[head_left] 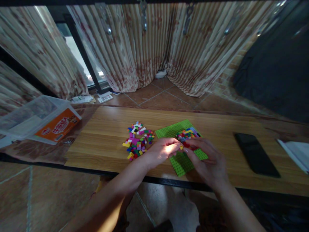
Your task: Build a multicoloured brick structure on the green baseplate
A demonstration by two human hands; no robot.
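Observation:
A green studded baseplate [180, 167] lies turned at an angle on the wooden table. Colourful building bricks [189, 132] are packed together on its upper right part. Above the plate, my left hand [164, 149] is closed in a pinch, with a small yellow brick [181, 147] at its fingertips. Facing it from the right is my right hand [210, 159], its thumb and fingers curled together beside the yellow brick and the packed bricks. What the right fingers hold, if anything, is too small and partly hidden. Left of the plate lies a loose pile of mixed bricks [138, 145].
A black phone [257, 154] rests on the table [101, 138] at the right, with white paper [295, 153] beyond it. At the far left stands a clear plastic box [43, 120] with an orange label. Striped curtains [145, 48] hang behind the table.

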